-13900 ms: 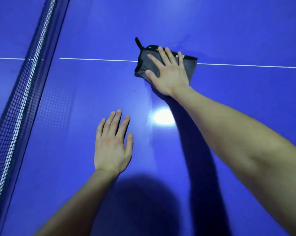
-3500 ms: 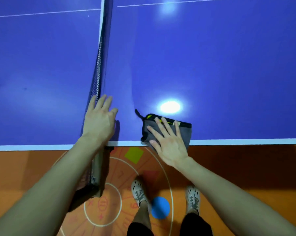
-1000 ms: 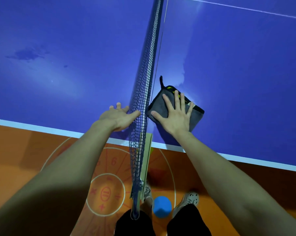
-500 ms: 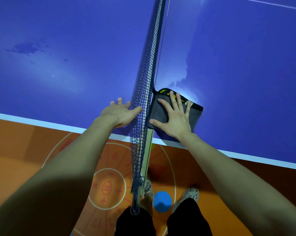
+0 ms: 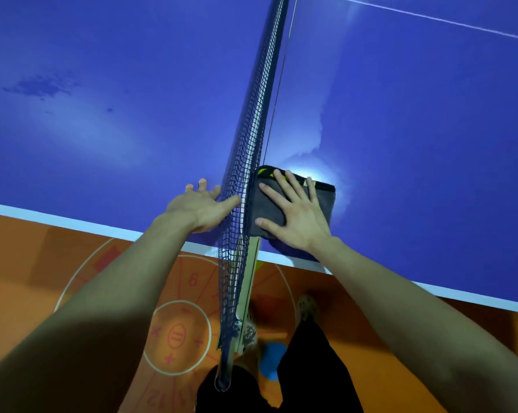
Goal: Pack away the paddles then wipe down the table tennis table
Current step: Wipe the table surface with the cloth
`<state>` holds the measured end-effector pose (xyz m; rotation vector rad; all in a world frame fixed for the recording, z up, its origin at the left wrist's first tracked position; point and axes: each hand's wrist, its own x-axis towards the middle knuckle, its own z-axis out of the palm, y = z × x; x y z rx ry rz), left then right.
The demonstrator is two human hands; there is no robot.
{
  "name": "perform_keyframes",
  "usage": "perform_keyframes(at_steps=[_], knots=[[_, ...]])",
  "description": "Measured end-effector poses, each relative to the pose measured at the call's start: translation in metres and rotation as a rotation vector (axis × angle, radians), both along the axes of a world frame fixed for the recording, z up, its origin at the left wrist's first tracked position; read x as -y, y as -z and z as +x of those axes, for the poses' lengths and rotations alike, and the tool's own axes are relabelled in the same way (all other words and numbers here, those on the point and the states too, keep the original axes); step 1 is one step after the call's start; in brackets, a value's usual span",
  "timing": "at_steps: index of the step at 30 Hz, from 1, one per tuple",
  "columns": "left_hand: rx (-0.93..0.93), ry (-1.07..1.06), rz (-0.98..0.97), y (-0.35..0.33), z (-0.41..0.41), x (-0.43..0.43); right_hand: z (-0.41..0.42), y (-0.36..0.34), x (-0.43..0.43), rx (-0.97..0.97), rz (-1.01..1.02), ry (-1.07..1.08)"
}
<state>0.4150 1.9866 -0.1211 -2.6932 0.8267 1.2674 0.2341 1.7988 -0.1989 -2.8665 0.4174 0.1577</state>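
A folded grey cloth (image 5: 323,201) with a black and yellow edge lies on the blue table tennis table (image 5: 415,150), tight against the right side of the net (image 5: 251,138) near the table's front edge. My right hand (image 5: 293,216) presses flat on the cloth with fingers spread. My left hand (image 5: 201,207) rests on the table left of the net, its thumb side touching the mesh. A damp wiped patch shows beyond the cloth. No paddles are in view.
A dark wet smear (image 5: 40,84) marks the left half of the table. The white table edge (image 5: 72,223) runs across the front. Below is an orange floor (image 5: 28,278) with white circles, my shoes and a blue disc (image 5: 269,363).
My right hand has slid the cloth left and toward the front edge until it sits against the net. The left hand has stayed beside the net.
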Motion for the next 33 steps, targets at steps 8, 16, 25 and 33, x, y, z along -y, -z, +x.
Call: perform_keyframes(at_steps=[8, 16, 25, 33], knots=[[-0.003, -0.050, -0.007, 0.003, 0.001, -0.003, 0.090, -0.007, 0.071, -0.006, -0.034, 0.452], [0.210, -0.158, -0.071, -0.011, 0.010, 0.031, 0.010, -0.008, 0.023, 0.036, -0.003, -0.163], [0.230, -0.260, -0.177, 0.000, 0.069, 0.103, 0.159, -0.009, 0.227, 0.033, -0.027, 0.252], [0.257, -0.216, -0.143, 0.000, 0.141, 0.155, 0.041, -0.011, 0.084, 0.035, 0.017, -0.137]])
